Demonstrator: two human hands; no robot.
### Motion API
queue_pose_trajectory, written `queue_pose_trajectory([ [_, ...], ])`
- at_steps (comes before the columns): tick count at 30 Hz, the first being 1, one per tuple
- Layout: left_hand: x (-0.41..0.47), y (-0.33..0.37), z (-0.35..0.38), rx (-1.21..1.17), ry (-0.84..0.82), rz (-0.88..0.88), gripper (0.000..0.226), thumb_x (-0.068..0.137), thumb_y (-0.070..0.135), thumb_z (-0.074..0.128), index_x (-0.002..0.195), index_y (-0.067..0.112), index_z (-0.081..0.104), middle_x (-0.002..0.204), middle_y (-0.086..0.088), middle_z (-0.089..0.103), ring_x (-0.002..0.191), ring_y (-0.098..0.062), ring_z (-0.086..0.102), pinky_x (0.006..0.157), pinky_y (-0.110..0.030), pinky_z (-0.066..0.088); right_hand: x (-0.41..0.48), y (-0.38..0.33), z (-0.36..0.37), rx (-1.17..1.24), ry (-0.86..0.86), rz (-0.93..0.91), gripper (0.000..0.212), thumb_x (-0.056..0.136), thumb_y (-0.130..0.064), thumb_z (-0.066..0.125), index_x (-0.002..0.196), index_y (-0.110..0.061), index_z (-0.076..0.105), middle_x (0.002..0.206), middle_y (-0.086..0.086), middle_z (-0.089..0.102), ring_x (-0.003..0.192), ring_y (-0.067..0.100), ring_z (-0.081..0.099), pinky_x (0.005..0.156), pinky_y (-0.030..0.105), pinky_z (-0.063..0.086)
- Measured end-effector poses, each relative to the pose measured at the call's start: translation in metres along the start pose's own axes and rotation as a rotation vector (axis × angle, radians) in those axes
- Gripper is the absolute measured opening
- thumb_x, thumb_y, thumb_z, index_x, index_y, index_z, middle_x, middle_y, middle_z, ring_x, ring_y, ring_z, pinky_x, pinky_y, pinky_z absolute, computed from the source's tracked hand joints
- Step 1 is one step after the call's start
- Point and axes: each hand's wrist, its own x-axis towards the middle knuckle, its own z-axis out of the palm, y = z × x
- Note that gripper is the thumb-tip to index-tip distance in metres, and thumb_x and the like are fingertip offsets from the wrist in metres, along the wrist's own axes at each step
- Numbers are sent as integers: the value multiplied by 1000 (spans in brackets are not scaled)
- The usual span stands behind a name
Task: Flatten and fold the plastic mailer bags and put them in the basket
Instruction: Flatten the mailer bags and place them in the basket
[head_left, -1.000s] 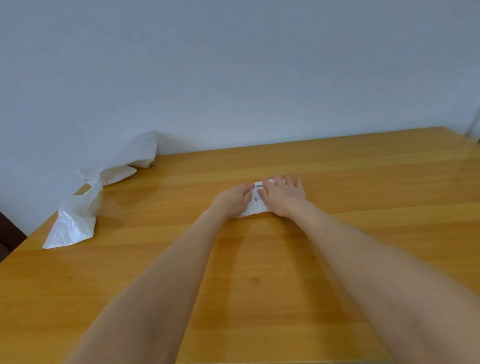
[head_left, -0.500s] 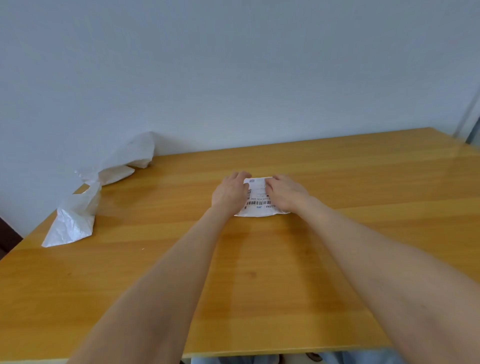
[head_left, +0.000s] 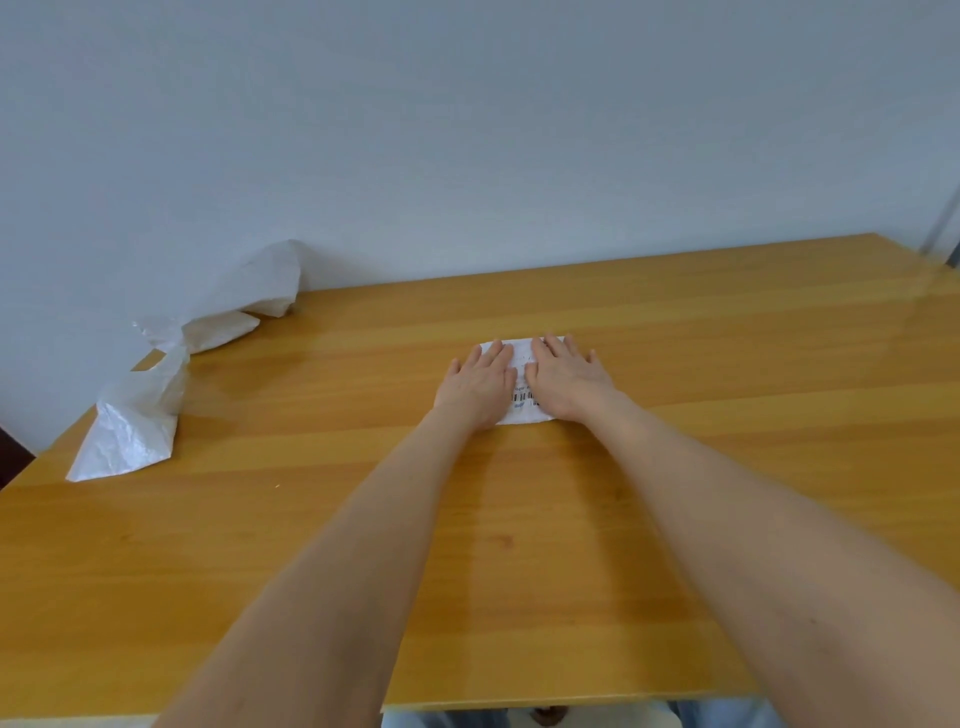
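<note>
A small folded white mailer bag (head_left: 521, 402) with a barcode label lies on the wooden table (head_left: 675, 415), a little beyond its middle. My left hand (head_left: 480, 387) lies flat on its left part, fingers stretched out. Beside it my right hand (head_left: 563, 382) presses flat on the right part. Both palms cover most of the bag; only a strip between them and the near and far edges show. Several crumpled white mailer bags (head_left: 171, 364) lie piled at the table's far left corner. No basket is in view.
A pale wall (head_left: 467, 130) runs along the table's far edge. The near table edge (head_left: 571, 706) crosses the bottom of the view, with light clothing below it. A grey upright (head_left: 943, 223) stands at the far right.
Half a second ago both hands pinched the bag's sides with curled fingers. Now both hands lie flat on top of it with fingers extended, pressing it down.
</note>
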Motion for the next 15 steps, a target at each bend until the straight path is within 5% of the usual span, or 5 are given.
queue_pose_trajectory([
  [9,2,2,-5,-10,-14,-23,50,105,30,12,153,19,9,161,2,4,148,-20,9,119,-43,13,1,-1,-5,-5,-30,10,55,103,-34,13,155,-16,5,162,0,-3,149,23,-5,119,49,3],
  [13,-11,-3,-20,-78,111,-88,42,103,28,30,144,24,36,143,-2,47,124,-24,49,90,-38,43,-2,-18,-19,-125,23,56,53,101,-28,31,152,-17,19,161,3,9,147,28,9,117,52,8],
  [15,-25,-15,-32,-106,257,-146,39,99,22,39,137,23,44,135,1,52,118,-22,53,82,-36,46,-5,-39,-25,-104,171,-13,50,96,-21,45,145,-19,33,153,5,26,139,26,28,110,47,26],
])
